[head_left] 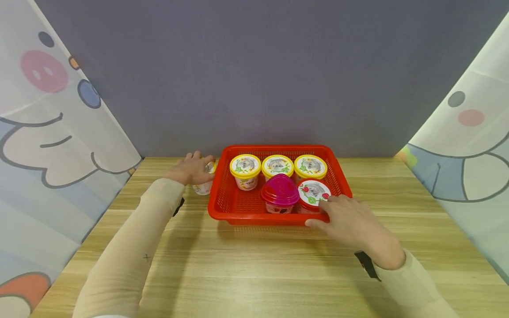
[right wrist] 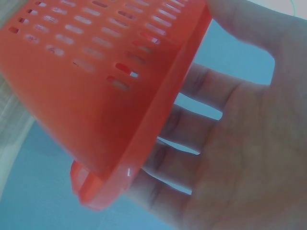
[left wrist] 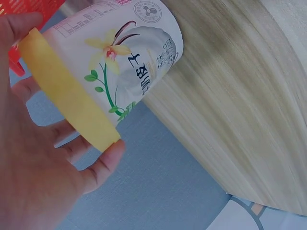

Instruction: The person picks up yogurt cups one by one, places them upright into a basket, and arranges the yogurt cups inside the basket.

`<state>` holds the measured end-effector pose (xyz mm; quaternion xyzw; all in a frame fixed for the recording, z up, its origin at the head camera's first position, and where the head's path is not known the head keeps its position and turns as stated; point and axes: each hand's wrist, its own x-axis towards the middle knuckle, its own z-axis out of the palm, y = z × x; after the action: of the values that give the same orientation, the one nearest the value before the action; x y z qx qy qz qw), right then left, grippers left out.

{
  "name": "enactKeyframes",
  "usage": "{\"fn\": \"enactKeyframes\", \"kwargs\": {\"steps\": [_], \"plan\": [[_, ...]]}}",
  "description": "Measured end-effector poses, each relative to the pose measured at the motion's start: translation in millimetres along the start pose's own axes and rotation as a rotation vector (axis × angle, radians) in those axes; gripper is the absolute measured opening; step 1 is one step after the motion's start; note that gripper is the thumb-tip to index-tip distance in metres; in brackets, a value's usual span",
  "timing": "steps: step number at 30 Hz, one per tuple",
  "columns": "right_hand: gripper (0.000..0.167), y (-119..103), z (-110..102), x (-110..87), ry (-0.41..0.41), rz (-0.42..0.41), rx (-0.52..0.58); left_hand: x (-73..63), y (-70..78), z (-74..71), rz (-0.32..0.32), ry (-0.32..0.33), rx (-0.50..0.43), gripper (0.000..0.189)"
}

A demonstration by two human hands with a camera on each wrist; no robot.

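My left hand [head_left: 191, 170] grips a yellow-lidded paper cup [head_left: 203, 189] on the table, just left of a red plastic basket [head_left: 258, 218]. In the left wrist view the thumb and fingers lie round the lid's rim, and a vanilla flower shows on the cup [left wrist: 117, 57]. At the basket's front right corner, my right hand [head_left: 355, 223] holds the rim, fingers over the inner side and thumb at the front. Close to those fingers, inside the basket, stands a red-lidded cup [head_left: 313, 193]. Beside it is a cup with a magenta, heart-like lid [head_left: 280, 191].
Three yellow-lidded cups [head_left: 245, 168] stand in a row along the basket's back. A grey panel [head_left: 270, 79] rises behind the wooden table [head_left: 246, 269]. Cartoon-printed sheets [head_left: 51, 132] flank the table on both sides.
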<state>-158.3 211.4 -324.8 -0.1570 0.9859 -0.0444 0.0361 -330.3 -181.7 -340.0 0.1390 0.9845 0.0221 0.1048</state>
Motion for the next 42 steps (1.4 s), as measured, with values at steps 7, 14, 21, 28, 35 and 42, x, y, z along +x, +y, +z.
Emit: {"fn": "enactKeyframes", "kwargs": {"steps": [7, 14, 21, 28, 35, 42], "plan": [[0.061, 0, 0, 0.3, -0.008, 0.004, 0.003, -2.2, -4.3, -2.5, 0.008, 0.054, 0.048, 0.064], [0.06, -1, 0, 0.6, -0.011, 0.004, 0.002, -7.3, -9.3, -8.0, -0.007, 0.082, 0.003, 0.06], [0.06, -1, 1, 1.0, -0.017, 0.005, 0.002, -15.9, -14.0, -19.3, -0.038, 0.067, 0.01, 0.061], [0.061, -1, 0, 0.5, -0.013, 0.003, 0.004, -26.6, -15.4, -35.4, -0.048, 0.058, 0.033, 0.061], [0.06, -1, -1, 0.9, -0.023, 0.006, -0.001, -32.0, -16.6, -43.8, -0.045, 0.077, 0.042, 0.064], [0.058, -1, -1, 0.7, -0.013, 0.003, 0.001, -37.5, -11.4, -55.5, -0.034, 0.107, 0.052, 0.064]]}}
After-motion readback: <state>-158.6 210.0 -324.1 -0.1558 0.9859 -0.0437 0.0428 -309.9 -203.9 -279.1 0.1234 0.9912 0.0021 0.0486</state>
